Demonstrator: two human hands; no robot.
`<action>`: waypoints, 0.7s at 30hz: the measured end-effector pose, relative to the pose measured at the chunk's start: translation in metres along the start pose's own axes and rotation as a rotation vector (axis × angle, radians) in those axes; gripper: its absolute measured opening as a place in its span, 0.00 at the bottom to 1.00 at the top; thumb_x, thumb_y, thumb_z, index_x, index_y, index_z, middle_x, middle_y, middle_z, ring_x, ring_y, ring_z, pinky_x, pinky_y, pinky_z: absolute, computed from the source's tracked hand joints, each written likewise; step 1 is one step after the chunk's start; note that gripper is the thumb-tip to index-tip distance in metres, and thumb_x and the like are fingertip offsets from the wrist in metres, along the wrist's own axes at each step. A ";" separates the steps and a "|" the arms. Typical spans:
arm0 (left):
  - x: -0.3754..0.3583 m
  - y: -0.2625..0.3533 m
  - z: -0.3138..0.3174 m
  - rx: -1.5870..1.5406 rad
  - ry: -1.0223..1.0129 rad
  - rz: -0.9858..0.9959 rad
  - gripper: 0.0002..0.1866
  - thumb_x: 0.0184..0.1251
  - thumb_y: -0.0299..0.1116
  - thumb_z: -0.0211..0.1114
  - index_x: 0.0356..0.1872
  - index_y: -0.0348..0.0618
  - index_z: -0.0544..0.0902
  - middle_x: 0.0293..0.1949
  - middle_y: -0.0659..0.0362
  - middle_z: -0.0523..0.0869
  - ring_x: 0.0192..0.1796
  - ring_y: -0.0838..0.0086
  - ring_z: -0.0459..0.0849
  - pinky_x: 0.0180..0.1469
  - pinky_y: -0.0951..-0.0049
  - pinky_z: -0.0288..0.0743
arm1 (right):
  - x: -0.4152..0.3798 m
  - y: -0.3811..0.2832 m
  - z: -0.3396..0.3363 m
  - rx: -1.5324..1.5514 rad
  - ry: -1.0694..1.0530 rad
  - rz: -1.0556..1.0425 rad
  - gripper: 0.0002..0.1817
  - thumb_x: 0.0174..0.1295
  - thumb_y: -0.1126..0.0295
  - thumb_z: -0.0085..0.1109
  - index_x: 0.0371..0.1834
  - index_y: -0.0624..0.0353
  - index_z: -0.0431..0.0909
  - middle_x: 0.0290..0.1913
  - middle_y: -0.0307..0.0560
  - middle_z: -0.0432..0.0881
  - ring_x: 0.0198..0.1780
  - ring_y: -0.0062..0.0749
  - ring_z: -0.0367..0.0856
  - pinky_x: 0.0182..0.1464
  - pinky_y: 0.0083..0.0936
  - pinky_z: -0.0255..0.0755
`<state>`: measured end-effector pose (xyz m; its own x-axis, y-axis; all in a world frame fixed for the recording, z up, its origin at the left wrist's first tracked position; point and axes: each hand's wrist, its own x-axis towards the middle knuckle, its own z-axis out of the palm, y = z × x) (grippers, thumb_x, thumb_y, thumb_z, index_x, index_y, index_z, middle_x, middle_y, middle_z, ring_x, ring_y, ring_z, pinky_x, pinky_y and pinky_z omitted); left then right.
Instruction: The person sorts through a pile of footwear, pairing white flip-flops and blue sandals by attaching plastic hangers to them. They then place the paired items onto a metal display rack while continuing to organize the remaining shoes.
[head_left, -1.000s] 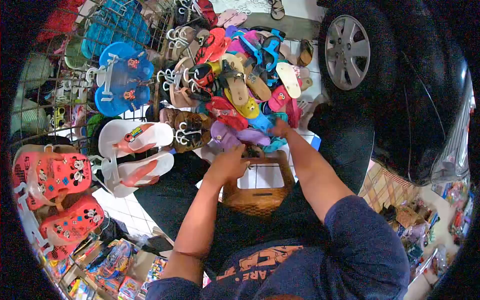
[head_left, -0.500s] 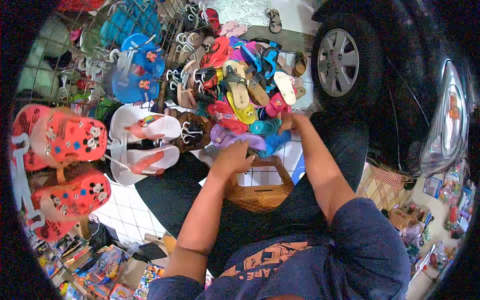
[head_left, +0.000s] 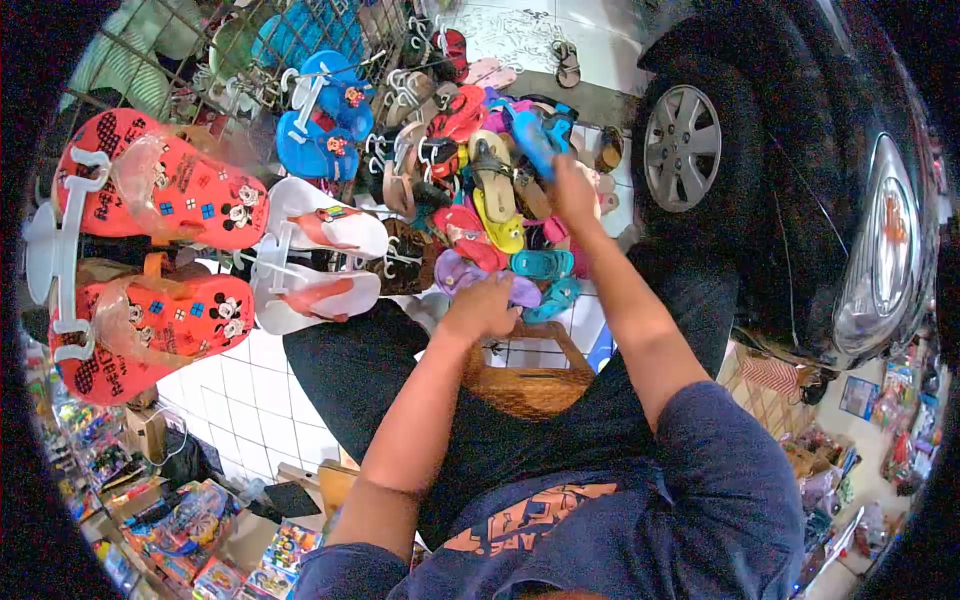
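My right hand (head_left: pixel 573 190) is closed around a bright blue sandal (head_left: pixel 534 143), raised over the far part of the pile and slightly blurred. Lower down, my left hand (head_left: pixel 486 308) has its fingers curled on a purple sandal (head_left: pixel 458 272) at the pile's near edge. Just beyond lies a teal sandal (head_left: pixel 543 264), with another teal one (head_left: pixel 556 298) below it. Yellow (head_left: pixel 500 222), beige (head_left: pixel 490 175) and red-pink (head_left: pixel 468 238) footwear overlaps in the heap between my hands and the rack.
Red sandals (head_left: pixel 180 318), white sandals (head_left: pixel 325 295) and blue sandals (head_left: pixel 318 152) hang on the left beside a wire grid (head_left: pixel 165 45). A wooden stool (head_left: pixel 530 385) stands between my legs. A dark car's wheel (head_left: pixel 683 148) is close on the right. Packaged toys (head_left: pixel 185 530) lie lower left.
My right hand has moved up and away from the pile's near edge, now carrying the blue sandal. My left hand stays at the purple sandal. The view has shifted slightly.
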<state>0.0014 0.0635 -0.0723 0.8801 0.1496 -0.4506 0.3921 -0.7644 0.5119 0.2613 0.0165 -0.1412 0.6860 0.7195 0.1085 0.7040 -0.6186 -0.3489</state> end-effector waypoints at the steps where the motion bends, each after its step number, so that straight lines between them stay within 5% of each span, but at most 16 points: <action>1: 0.003 -0.004 0.006 -0.009 0.000 0.005 0.34 0.60 0.47 0.59 0.64 0.37 0.66 0.62 0.41 0.71 0.60 0.49 0.74 0.60 0.49 0.68 | -0.007 0.001 0.023 0.038 0.001 -0.064 0.31 0.50 0.69 0.66 0.57 0.61 0.64 0.60 0.65 0.68 0.52 0.60 0.75 0.50 0.45 0.72; 3: 0.005 -0.006 0.005 -0.009 -0.006 0.007 0.34 0.60 0.47 0.59 0.64 0.37 0.66 0.61 0.41 0.71 0.60 0.50 0.74 0.60 0.49 0.68 | -0.018 0.012 0.061 0.003 -0.161 -0.244 0.38 0.48 0.72 0.67 0.63 0.65 0.59 0.67 0.69 0.59 0.60 0.61 0.69 0.58 0.45 0.68; 4: 0.005 -0.006 0.004 -0.017 -0.048 -0.014 0.34 0.60 0.48 0.59 0.63 0.37 0.66 0.60 0.41 0.72 0.59 0.50 0.75 0.59 0.50 0.69 | -0.020 0.012 0.067 0.129 -0.383 -0.074 0.42 0.48 0.72 0.67 0.66 0.68 0.53 0.70 0.70 0.54 0.63 0.62 0.65 0.63 0.44 0.64; 5: 0.005 -0.007 0.004 -0.026 -0.095 -0.035 0.33 0.60 0.48 0.59 0.63 0.37 0.67 0.58 0.41 0.74 0.59 0.50 0.75 0.58 0.51 0.70 | -0.024 0.015 0.073 0.140 -0.387 -0.064 0.42 0.48 0.72 0.67 0.66 0.68 0.53 0.70 0.70 0.54 0.63 0.62 0.65 0.63 0.44 0.64; 7: 0.001 -0.003 -0.010 -0.043 -0.170 -0.058 0.33 0.60 0.48 0.59 0.63 0.37 0.67 0.60 0.40 0.72 0.61 0.48 0.73 0.61 0.52 0.68 | -0.033 0.016 0.074 0.185 -0.221 -0.085 0.43 0.47 0.72 0.66 0.66 0.69 0.52 0.67 0.70 0.58 0.62 0.62 0.66 0.62 0.44 0.65; 11: -0.001 0.002 -0.014 -0.089 -0.162 -0.084 0.30 0.61 0.47 0.59 0.60 0.38 0.69 0.59 0.39 0.73 0.61 0.46 0.71 0.61 0.52 0.67 | -0.038 0.032 0.065 0.305 -0.089 -0.019 0.24 0.52 0.69 0.63 0.50 0.69 0.70 0.50 0.66 0.74 0.53 0.57 0.74 0.53 0.43 0.70; 12: 0.001 0.000 -0.008 -0.095 -0.101 -0.073 0.28 0.61 0.46 0.59 0.58 0.39 0.70 0.57 0.39 0.74 0.60 0.46 0.72 0.59 0.51 0.69 | -0.044 0.037 0.076 0.433 0.113 0.180 0.15 0.52 0.71 0.58 0.41 0.67 0.73 0.42 0.63 0.77 0.45 0.56 0.77 0.47 0.42 0.71; 13: 0.004 -0.003 -0.002 -0.097 -0.111 -0.069 0.28 0.61 0.46 0.59 0.58 0.39 0.70 0.57 0.39 0.74 0.60 0.46 0.72 0.59 0.51 0.69 | -0.053 0.047 0.090 0.429 0.110 0.190 0.15 0.52 0.71 0.58 0.41 0.67 0.73 0.42 0.63 0.77 0.45 0.56 0.77 0.47 0.42 0.71; 15: 0.010 -0.007 0.006 -0.042 -0.086 0.005 0.34 0.61 0.48 0.58 0.64 0.37 0.66 0.58 0.41 0.74 0.58 0.50 0.75 0.58 0.52 0.70 | -0.073 0.066 0.115 0.333 0.265 0.588 0.16 0.51 0.70 0.60 0.42 0.64 0.73 0.40 0.62 0.79 0.42 0.55 0.78 0.45 0.43 0.71; 17: 0.008 0.005 -0.008 -0.018 -0.117 -0.029 0.32 0.61 0.47 0.59 0.63 0.38 0.67 0.58 0.42 0.74 0.60 0.50 0.74 0.59 0.53 0.69 | -0.104 0.084 0.139 0.452 0.381 0.484 0.18 0.50 0.66 0.62 0.43 0.62 0.74 0.39 0.61 0.80 0.43 0.52 0.79 0.46 0.41 0.72; 19: 0.005 0.019 -0.022 0.023 -0.161 -0.105 0.29 0.61 0.45 0.60 0.61 0.41 0.69 0.60 0.43 0.73 0.63 0.49 0.70 0.62 0.54 0.67 | -0.138 0.093 0.158 0.394 -0.098 0.657 0.26 0.47 0.62 0.68 0.49 0.62 0.74 0.43 0.59 0.80 0.47 0.47 0.78 0.50 0.37 0.72; 21: 0.008 0.008 -0.007 -0.016 -0.150 -0.087 0.29 0.61 0.45 0.60 0.61 0.41 0.69 0.60 0.44 0.73 0.64 0.49 0.70 0.63 0.54 0.66 | -0.165 0.095 0.161 0.452 -0.195 0.654 0.27 0.47 0.61 0.68 0.51 0.60 0.74 0.44 0.57 0.80 0.48 0.45 0.78 0.52 0.37 0.71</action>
<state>0.0138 0.0628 -0.0671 0.7931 0.1182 -0.5975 0.4701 -0.7425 0.4772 0.1849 -0.1101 -0.3419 0.8587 0.3248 -0.3963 0.0019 -0.7754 -0.6314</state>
